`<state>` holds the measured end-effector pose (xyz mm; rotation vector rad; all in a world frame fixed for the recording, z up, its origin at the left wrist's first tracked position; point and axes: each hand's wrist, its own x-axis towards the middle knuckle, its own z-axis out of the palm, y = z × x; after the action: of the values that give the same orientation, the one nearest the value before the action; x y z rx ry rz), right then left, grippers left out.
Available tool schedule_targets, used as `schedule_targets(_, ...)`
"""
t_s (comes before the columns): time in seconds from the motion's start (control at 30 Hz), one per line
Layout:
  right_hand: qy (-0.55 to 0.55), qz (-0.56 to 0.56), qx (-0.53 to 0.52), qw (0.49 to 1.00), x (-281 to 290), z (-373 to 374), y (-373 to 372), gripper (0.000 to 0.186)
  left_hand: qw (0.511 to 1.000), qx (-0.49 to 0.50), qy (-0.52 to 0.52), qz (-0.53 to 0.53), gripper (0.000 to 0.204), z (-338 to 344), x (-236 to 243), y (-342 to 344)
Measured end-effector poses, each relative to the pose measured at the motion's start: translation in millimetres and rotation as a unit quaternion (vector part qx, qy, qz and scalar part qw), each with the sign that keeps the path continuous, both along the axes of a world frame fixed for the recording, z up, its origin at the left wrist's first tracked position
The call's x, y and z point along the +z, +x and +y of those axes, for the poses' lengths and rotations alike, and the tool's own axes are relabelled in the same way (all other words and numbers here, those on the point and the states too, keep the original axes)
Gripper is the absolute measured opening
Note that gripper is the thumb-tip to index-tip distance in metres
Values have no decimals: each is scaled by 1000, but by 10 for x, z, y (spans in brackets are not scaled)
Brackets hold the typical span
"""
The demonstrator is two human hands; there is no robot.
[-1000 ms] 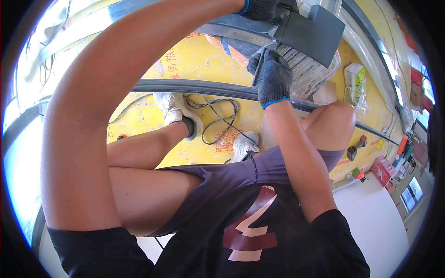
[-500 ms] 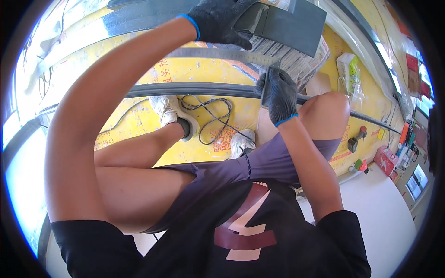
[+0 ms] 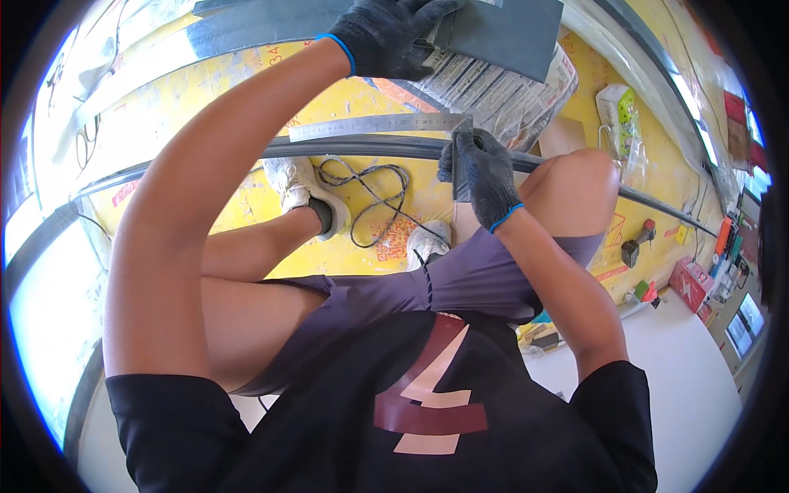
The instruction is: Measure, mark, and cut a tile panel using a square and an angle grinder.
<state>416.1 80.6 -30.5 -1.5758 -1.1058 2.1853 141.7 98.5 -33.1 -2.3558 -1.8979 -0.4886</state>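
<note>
A try square, with a marked steel blade and a dark stock, is gripped at the stock by my gloved right hand. Its blade points left, just beyond a long dark metal bar that crosses in front of my legs. At the top, my gloved left hand is open, thumb and fingers apart, at the left end of a dark grey flat panel. Part of the panel is cut off by the upper edge of the view. Beneath it lies a plastic-wrapped printed package.
A looped dark cord lies on the yellow floor covering by my shoes. Grey strips stretch across the far left. To the right are a white-and-green bag, a small power tool and a red box.
My right hand has drawn the try square toward me and turned it, so its stock now points down in view. My left hand's fingers have shifted slightly at the panel's end.
</note>
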Motion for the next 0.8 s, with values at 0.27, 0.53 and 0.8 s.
schedule_targets(0.27,-80,-41,171,981,-91,-418,-13,25,996,77,-39,21,102,29,-59,164)
schedule_targets(0.53,120,-186,412,884,-912,-951,-37,21,995,95,-36,19,98,6,-26,255)
schedule_targets(0.8,168,-291,551,764,-1206,-853,-11,46,998,15,14,67,103,33,-160,29)
